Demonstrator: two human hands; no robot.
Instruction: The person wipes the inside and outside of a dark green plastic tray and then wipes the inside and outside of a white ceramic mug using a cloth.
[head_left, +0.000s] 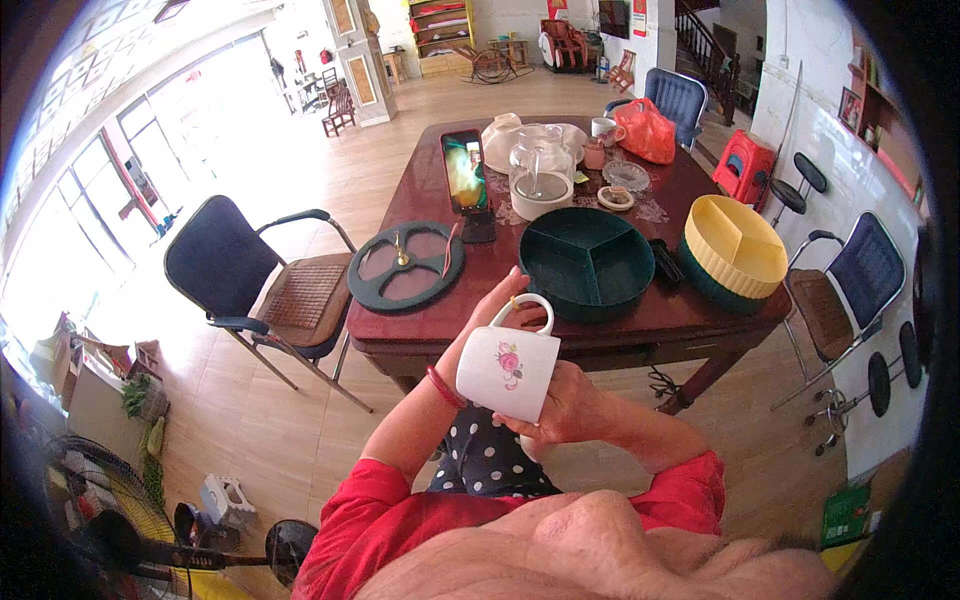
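Here, both hands, left [490, 318] and right [566, 405], clasping a white flowered mug [508, 368] before the table [420, 325].

A smartphone [465, 170] stands propped upright on the dark wooden table [420, 330], its rectangular screen lit green and yellow. A green carton [845, 515] sits on the floor at right.

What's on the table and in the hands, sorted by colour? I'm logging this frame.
White: 4 – flowered mug held by the left hand and right hand, small mug, kettle base, cloth
Dark green: 2 – divided tray, ring lid
Yellow: 1 – divided tray
Red: 1 – bag
Total: 8
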